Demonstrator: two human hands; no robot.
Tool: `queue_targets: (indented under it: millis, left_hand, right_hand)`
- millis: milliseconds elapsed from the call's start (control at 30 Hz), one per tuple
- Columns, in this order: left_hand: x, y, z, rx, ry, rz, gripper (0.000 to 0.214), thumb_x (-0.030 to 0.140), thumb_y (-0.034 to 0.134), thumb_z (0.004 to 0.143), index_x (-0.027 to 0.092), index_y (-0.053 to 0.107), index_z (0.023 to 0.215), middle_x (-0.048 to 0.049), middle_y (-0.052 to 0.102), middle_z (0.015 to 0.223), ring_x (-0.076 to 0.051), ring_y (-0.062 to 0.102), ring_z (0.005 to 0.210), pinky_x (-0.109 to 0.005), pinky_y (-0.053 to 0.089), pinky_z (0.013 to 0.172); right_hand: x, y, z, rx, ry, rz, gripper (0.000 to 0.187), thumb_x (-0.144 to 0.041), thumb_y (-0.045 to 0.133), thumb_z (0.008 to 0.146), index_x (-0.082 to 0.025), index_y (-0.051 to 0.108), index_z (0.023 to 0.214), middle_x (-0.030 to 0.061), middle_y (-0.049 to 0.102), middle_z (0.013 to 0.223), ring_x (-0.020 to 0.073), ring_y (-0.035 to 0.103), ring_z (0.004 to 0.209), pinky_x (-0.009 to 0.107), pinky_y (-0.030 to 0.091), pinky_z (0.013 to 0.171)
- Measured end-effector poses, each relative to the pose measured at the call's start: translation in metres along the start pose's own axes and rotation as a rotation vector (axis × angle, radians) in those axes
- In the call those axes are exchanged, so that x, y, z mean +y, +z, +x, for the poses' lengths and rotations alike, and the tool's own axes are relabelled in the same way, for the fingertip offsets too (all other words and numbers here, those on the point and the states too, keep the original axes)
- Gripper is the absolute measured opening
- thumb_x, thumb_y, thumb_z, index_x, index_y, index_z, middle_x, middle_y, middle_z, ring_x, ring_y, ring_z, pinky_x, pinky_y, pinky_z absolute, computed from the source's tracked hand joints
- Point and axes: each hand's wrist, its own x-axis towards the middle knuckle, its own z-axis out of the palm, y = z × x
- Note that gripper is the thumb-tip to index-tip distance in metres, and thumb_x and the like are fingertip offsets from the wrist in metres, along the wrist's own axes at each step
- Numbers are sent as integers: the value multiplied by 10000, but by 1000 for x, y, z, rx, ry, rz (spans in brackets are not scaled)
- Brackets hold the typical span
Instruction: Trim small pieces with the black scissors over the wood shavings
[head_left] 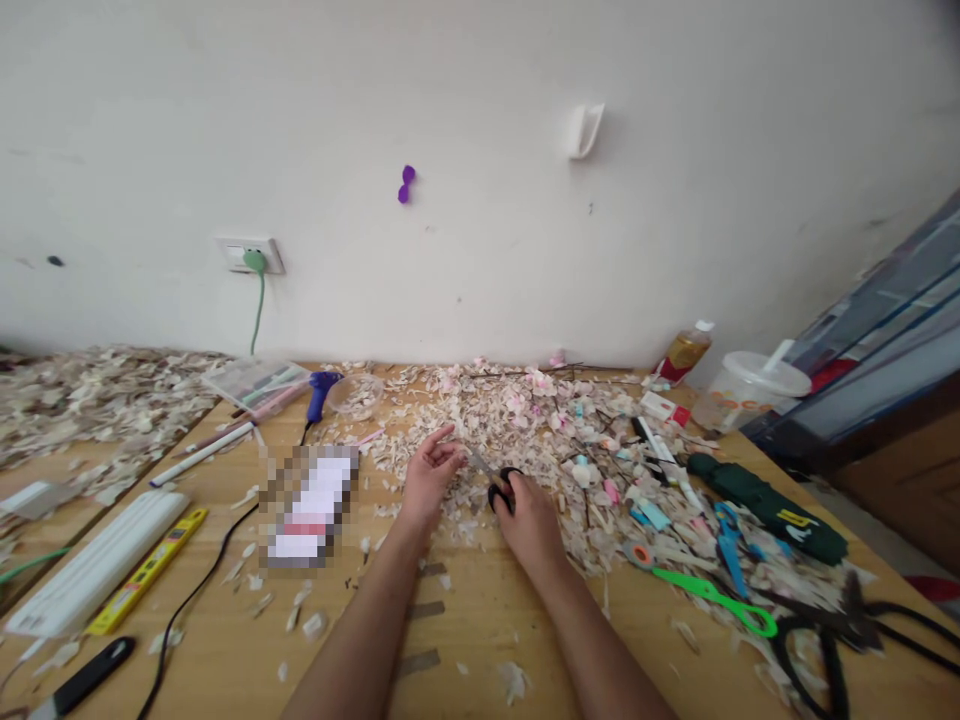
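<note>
My right hand (534, 525) grips a small pair of scissors (483, 462) by its black handles, its metal blades aimed up and left toward my left hand (429, 478). The left fingers are bent, with thumb and fingertips drawn together beside the blade tips. Whatever sits between them is too small to make out. Beneath and beyond both hands spreads a heap of pale, thin flakes (480, 410) that look like dried petals or shavings. Pink and white blossoms (536, 385) on thin dark twigs lie among the flakes, behind and to the right of my hands.
A blue glue gun (321, 393) lies beside a clear bowl (358, 396). Left are a blurred phone (311, 510), a black cable (199, 590) and white sticks (97, 565). Large black shears (832, 625), green scissors (716, 592), a dark umbrella (765, 505) and a lidded cup (754, 385) stand or lie right.
</note>
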Motion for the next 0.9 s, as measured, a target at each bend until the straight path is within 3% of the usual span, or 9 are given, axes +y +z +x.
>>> queue_targets:
  millis: [200, 433, 600, 733, 900]
  left_hand:
    - [0, 1, -1, -5, -22, 27, 480, 253, 769, 642, 197, 634, 1099, -26, 673, 818, -116, 606, 699, -239, 475, 678]
    - [-6, 3, -3, -41, -11, -1, 441, 241, 759, 653, 201, 642, 1076, -9, 651, 813, -108, 601, 725, -249, 472, 736]
    - [-8, 6, -4, 11, 8, -31, 446, 235, 758, 655, 202, 634, 1083, -20, 647, 847, -113, 606, 756, -249, 474, 747]
    - [-8, 7, -4, 30, 1, -121, 505, 216, 775, 644, 218, 610, 1121, -14, 647, 864, -103, 609, 762, -237, 475, 751]
    - [-10, 11, -9, 12, -115, -308, 502, 240, 788, 653, 220, 611, 1123, -12, 656, 838, -99, 621, 737, -263, 498, 775]
  right_hand:
    - [0, -1, -1, -3, 10, -56, 130, -219, 520, 816, -183, 526, 940, 52, 596, 874, 222, 542, 879, 317, 363, 779]
    - [-1, 0, 0, 6, -17, -2, 111, -243, 505, 822, -198, 549, 913, 33, 596, 797, 202, 549, 780, 299, 368, 717]
    - [-1, 0, -1, -25, -3, 24, 137, -240, 498, 842, -196, 562, 955, 45, 624, 836, 203, 567, 789, 293, 386, 714]
    - [0, 3, -2, -45, -4, 22, 187, -222, 483, 855, -185, 570, 1016, 59, 643, 871, 215, 579, 819, 299, 399, 729]
    - [2, 4, -2, -40, 1, 41, 197, -226, 465, 864, -176, 570, 1023, 73, 641, 891, 219, 584, 838, 301, 410, 741]
